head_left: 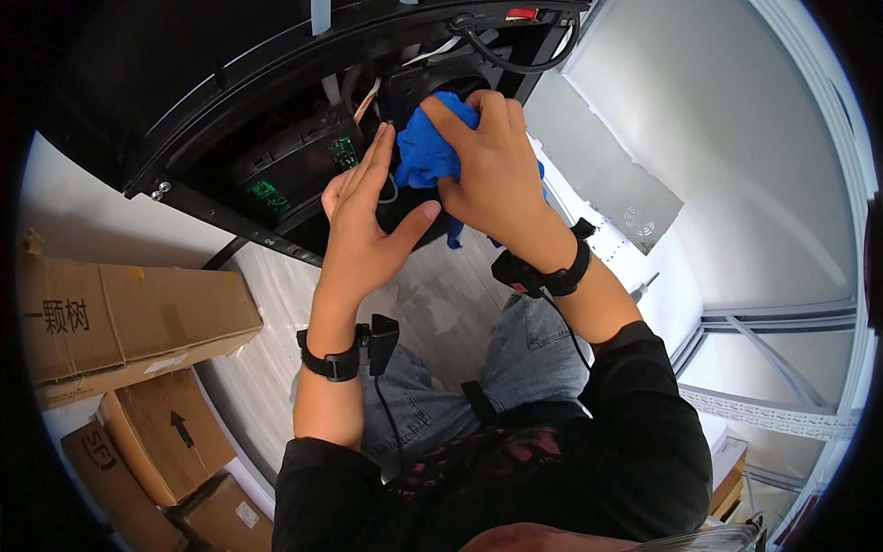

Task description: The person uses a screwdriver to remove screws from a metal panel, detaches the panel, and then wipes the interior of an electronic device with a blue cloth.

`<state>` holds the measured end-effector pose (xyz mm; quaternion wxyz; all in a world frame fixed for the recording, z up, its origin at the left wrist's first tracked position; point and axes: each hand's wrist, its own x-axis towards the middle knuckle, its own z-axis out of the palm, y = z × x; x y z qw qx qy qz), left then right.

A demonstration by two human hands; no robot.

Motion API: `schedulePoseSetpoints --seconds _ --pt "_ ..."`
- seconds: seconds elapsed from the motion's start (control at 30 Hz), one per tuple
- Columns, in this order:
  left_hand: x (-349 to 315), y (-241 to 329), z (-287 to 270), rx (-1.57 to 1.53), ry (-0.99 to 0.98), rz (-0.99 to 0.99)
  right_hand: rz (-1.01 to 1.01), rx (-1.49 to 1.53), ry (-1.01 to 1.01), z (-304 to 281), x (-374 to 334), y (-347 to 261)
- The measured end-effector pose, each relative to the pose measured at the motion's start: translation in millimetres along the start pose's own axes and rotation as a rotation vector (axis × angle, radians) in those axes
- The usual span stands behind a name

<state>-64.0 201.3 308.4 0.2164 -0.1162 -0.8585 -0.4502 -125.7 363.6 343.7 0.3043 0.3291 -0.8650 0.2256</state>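
A bunched blue cloth is gripped in my right hand, up against the inside of a large black machine housing. One strip of the cloth hangs below that hand. To its left, my left hand has its fingers stretched out and its thumb apart, with nothing in it. Its fingertips are close to a bundle of thin wires and a green circuit board; whether they touch anything is unclear. A second green circuit board sits farther left in the housing.
A thick black cable loops across the housing's upper right. Several cardboard boxes are stacked on the left. A grey metal panel with a round vent lies to the right, near a screwdriver-like tool. White metal framing stands farther right.
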Motion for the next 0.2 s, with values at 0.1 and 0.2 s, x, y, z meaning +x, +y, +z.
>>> schedulePoseSetpoints --seconds 0.1,0.2 --pt "0.9 1.3 -1.8 0.001 -0.007 0.004 0.042 0.056 -0.068 0.9 -3.2 -4.4" --pt "0.6 -0.5 -0.6 0.017 -0.001 0.019 0.086 0.134 -0.116 4.8 -7.3 -1.7"
